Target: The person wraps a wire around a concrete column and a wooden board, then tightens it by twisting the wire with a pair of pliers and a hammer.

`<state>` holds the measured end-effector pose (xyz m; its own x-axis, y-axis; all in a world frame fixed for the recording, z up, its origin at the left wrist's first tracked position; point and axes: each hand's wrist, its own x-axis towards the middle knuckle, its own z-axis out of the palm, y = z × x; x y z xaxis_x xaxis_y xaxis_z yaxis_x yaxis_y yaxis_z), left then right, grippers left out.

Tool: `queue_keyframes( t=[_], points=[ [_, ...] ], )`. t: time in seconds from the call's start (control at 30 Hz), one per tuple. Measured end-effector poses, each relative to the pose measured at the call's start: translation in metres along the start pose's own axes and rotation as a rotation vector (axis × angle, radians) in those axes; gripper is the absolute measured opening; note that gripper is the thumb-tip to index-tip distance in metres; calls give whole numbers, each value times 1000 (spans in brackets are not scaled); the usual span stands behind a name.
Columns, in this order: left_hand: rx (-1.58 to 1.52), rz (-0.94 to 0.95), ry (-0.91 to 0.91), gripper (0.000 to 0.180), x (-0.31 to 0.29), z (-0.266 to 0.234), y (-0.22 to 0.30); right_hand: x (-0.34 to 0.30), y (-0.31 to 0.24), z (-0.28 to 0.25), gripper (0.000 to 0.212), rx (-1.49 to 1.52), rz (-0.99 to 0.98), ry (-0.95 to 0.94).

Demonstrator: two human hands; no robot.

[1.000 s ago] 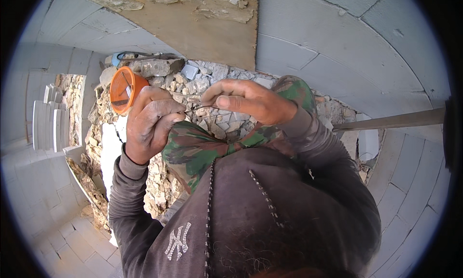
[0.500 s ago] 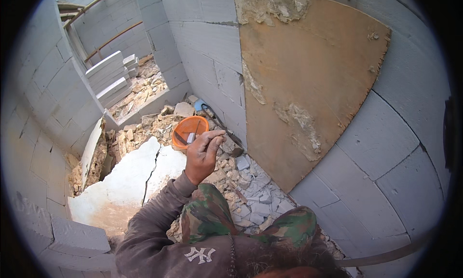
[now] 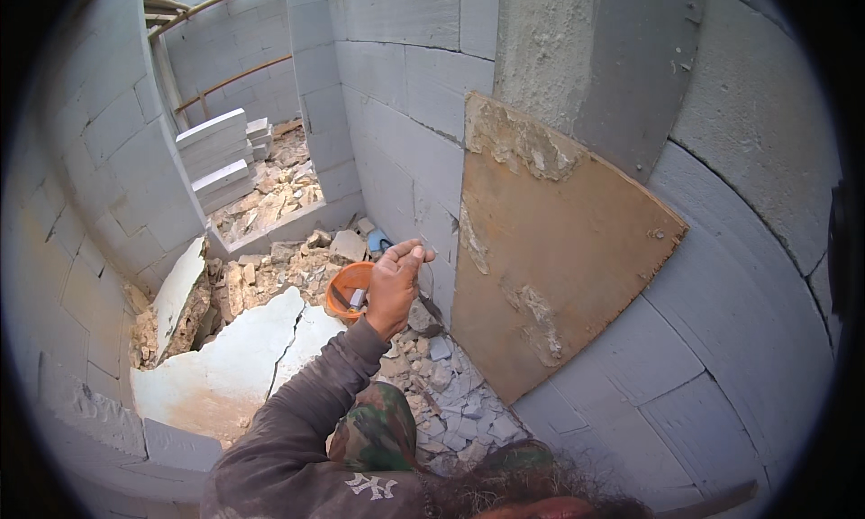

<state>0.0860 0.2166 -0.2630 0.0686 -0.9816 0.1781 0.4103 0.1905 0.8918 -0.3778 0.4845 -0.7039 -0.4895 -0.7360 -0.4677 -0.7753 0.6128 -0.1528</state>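
Note:
My left hand (image 3: 395,285) is raised in front of the rubble, its fingers pinched together. A faint thin strand seems to show by the fingertips, too fine to name. Beyond this hand sits an orange bucket (image 3: 332,294), partly hidden behind it, with a small whitish object (image 3: 358,299) and a dark tool inside. To the right, a brown plywood board (image 3: 559,258) with crusts of dried mortar leans against the grey block wall (image 3: 410,141). My right hand is out of the picture.
Broken grey block pieces (image 3: 450,415) and stones cover the ground by my camouflage-clad knees. A cracked white slab (image 3: 221,361) lies to the left. A blue object (image 3: 377,241) rests near the corner. Stacked white blocks (image 3: 214,145) stand beyond the doorway.
The board appears lower and smaller in the picture, uncovering a grey column above it. The view has shifted, with the doorway slightly farther right and down. My left hand stays pinched and raised.

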Motion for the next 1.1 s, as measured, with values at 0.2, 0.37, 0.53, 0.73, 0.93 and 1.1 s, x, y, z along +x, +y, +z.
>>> queue_keyframes(
  t=[0.2, 0.37, 0.53, 0.73, 0.93, 1.1],
  points=[
    [187, 22, 194, 26, 44, 45, 62, -107, 3, -65, 46, 22, 10, -83],
    [449, 182, 213, 29, 85, 87, 145, -217, 76, -59, 48, 85, 30, -100],
    [622, 141, 150, 35, 134, 127, 232, -334, -17, -212, 43, 465, 275, -229],
    [639, 105, 149, 33, 218, 130, 248, -357, -56, -285, 39, 323, 4, -116],
    [584, 59, 41, 35, 260, 128, 235, -363, -131, -375, 42, 273, 56, -70],
    [591, 35, 25, 35, 275, 129, 216, -342, -151, -378, 52, 344, 111, 0]
  ],
)
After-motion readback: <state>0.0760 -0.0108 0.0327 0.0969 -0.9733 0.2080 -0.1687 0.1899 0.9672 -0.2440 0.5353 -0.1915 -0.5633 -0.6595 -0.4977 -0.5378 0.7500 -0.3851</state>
